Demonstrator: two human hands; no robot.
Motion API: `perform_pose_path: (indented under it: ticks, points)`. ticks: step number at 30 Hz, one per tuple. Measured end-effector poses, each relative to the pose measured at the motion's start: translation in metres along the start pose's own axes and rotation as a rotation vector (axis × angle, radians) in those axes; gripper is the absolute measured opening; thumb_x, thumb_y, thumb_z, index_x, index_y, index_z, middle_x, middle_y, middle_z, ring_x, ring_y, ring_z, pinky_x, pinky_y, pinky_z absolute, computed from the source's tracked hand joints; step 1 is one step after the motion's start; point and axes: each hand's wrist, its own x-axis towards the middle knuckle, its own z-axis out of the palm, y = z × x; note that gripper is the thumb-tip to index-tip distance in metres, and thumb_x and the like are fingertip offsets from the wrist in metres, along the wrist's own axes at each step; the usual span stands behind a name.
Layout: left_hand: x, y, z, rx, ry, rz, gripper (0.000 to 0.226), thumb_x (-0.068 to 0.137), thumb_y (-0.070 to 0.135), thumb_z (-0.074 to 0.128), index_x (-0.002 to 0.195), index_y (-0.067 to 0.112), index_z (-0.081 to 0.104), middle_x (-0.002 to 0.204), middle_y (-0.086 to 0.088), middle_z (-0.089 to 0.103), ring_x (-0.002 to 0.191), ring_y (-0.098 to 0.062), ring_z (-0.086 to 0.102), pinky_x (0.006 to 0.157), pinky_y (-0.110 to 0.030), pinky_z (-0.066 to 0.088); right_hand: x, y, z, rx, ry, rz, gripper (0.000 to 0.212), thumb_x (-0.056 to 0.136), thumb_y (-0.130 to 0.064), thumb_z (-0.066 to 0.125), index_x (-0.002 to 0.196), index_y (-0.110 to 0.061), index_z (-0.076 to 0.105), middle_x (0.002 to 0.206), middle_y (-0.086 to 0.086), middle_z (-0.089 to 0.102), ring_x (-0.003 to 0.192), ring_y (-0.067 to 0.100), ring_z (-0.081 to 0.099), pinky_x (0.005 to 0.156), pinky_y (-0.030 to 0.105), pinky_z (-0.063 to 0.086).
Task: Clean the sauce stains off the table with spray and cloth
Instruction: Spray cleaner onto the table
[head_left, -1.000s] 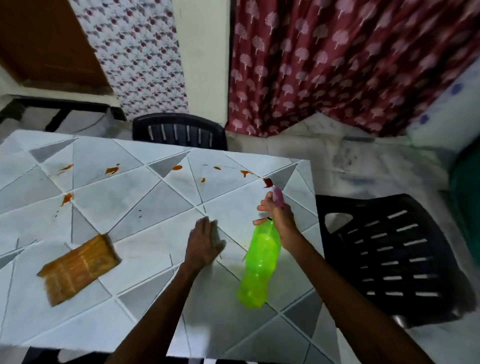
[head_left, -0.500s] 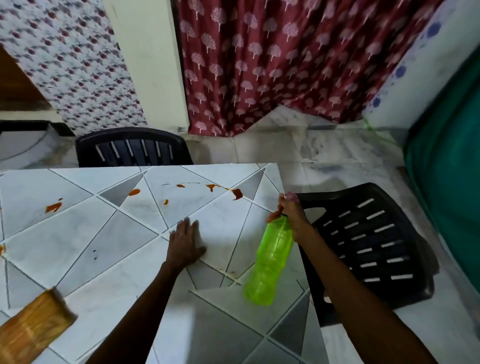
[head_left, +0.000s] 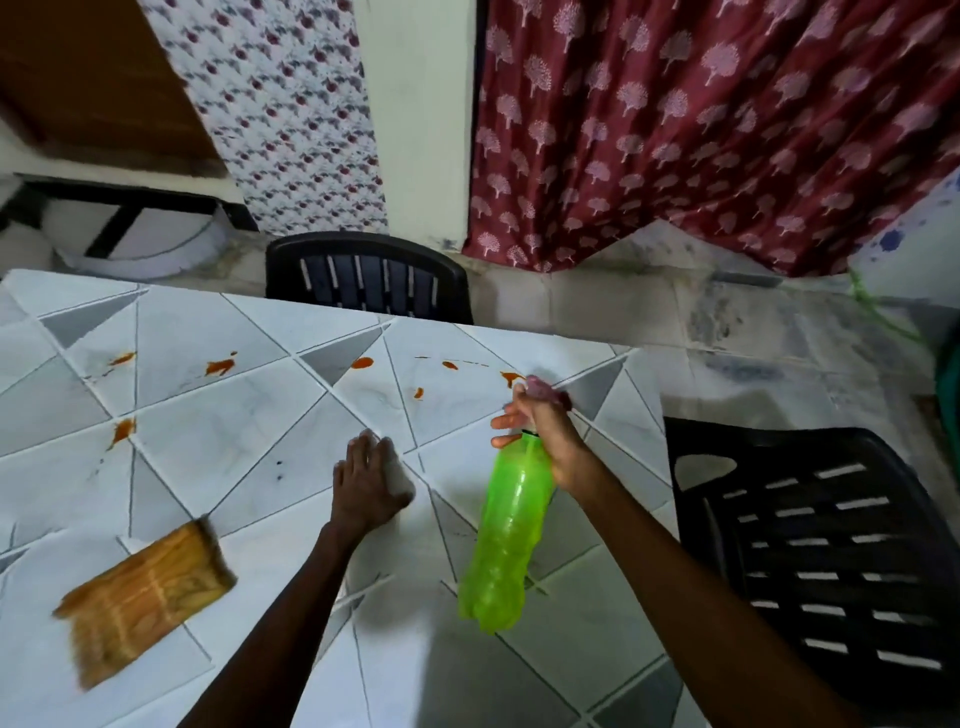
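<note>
- Judged early: orange-red sauce stains (head_left: 219, 367) lie unwiped toward the far edge of the glossy, triangle-patterned surface (head_left: 218, 447).
- A translucent green ribbed plastic spray bottle (head_left: 506, 545) is clasped at its neck by the right grip (head_left: 550, 436), near the right edge.
- What appears to be a small pale cloth (head_left: 402, 480) is pressed mid-surface under the flat left grip (head_left: 366, 486).

Single head-worn wide-angle view, set above the near edge of the table (head_left: 218, 457), facing forward and down at close range. Tabletop fills 6 to 10 o'clock; curtain (head_left: 701, 130) at 1 o'clock.
</note>
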Motion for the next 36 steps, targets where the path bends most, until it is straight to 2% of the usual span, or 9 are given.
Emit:
perform_pose_path:
  ticks: [3,8,12,15,17,21,25,31,36]
  points:
    - [-0.006,-0.025,-0.006,-0.027,0.031,-0.063,0.110,0.064,0.055,0.079,0.151,0.007,0.031,0.158,-0.021,0.022,0.145,-0.040,0.021,0.107,-0.055,0.032,0.000,0.007,0.046,-0.026,-0.092,0.046,0.014,0.096,-0.027,0.064,0.106,-0.026,0.053,0.072,0.008,0.052,0.053,0.026,0.061,0.055,0.033,0.053]
    - [-0.023,-0.055,-0.015,-0.097,0.057,-0.179,0.113,0.067,0.051,0.079,0.153,0.004,0.022,0.160,-0.021,0.017,0.148,-0.037,0.015,0.114,-0.054,0.026,-0.001,0.020,0.108,-0.109,-0.255,0.089,0.047,0.098,-0.029,0.062,0.140,-0.016,0.045,0.100,0.012,0.063,0.080,0.025,0.068,0.052,0.035,0.058]
    - [-0.040,-0.076,-0.014,-0.104,0.053,-0.241,0.112,0.074,0.049,0.077,0.155,0.006,0.012,0.164,-0.015,0.005,0.151,-0.033,0.006,0.117,-0.051,0.020,-0.019,0.035,0.156,-0.216,-0.390,0.114,0.042,0.098,-0.027,0.063,0.136,-0.028,0.044,0.070,0.010,0.055,0.057,0.025,0.062,0.052,0.032,0.055]
    - [-0.052,-0.084,-0.016,-0.152,0.065,-0.298,0.112,0.074,0.048,0.078,0.155,0.008,0.013,0.164,-0.012,0.003,0.151,-0.031,0.005,0.118,-0.052,0.018,-0.030,0.049,0.176,-0.250,-0.473,0.129,0.040,0.099,-0.027,0.062,0.135,-0.019,0.048,0.092,0.013,0.064,0.078,0.023,0.069,0.052,0.036,0.059]
    - [-0.061,-0.087,-0.016,-0.176,0.071,-0.332,0.112,0.073,0.049,0.079,0.156,0.010,0.013,0.164,-0.011,0.002,0.151,-0.032,0.005,0.118,-0.053,0.017,-0.039,0.060,0.182,-0.292,-0.493,0.130,0.044,0.098,-0.027,0.064,0.138,-0.021,0.047,0.097,0.011,0.067,0.090,0.027,0.069,0.060,0.041,0.062]
    - [-0.079,-0.093,-0.012,-0.192,0.106,-0.352,0.114,0.068,0.049,0.083,0.153,0.007,0.020,0.163,-0.015,0.010,0.150,-0.035,0.010,0.117,-0.054,0.022,-0.053,0.092,0.174,-0.451,-0.520,0.147,0.068,0.090,-0.037,0.070,0.150,-0.025,0.039,0.075,0.006,0.068,0.069,0.033,0.066,0.086,0.060,0.057]
    - [-0.092,-0.088,-0.009,-0.208,0.130,-0.377,0.112,0.067,0.048,0.083,0.152,0.006,0.023,0.162,-0.016,0.013,0.149,-0.035,0.013,0.117,-0.052,0.023,-0.078,0.099,0.155,-0.440,-0.594,0.203,0.050,0.097,-0.030,0.066,0.141,-0.022,0.043,0.103,0.013,0.065,0.096,0.028,0.070,0.060,0.040,0.061]
    - [-0.098,-0.066,0.001,-0.217,0.108,-0.352,0.111,0.069,0.053,0.080,0.153,0.011,0.021,0.162,-0.012,0.012,0.149,-0.034,0.013,0.117,-0.052,0.022,-0.090,0.096,0.092,-0.344,-0.399,0.186,0.049,0.097,-0.028,0.065,0.142,-0.026,0.046,0.074,0.013,0.060,0.061,0.030,0.066,0.060,0.035,0.057]
    - [-0.097,-0.015,0.015,-0.154,0.066,-0.243,0.111,0.071,0.055,0.077,0.154,0.009,0.019,0.163,-0.014,0.010,0.149,-0.035,0.012,0.118,-0.049,0.022,-0.103,0.088,0.018,-0.209,-0.269,0.145,0.046,0.096,-0.019,0.066,0.139,-0.021,0.048,0.095,0.015,0.060,0.084,0.029,0.069,0.053,0.037,0.059]
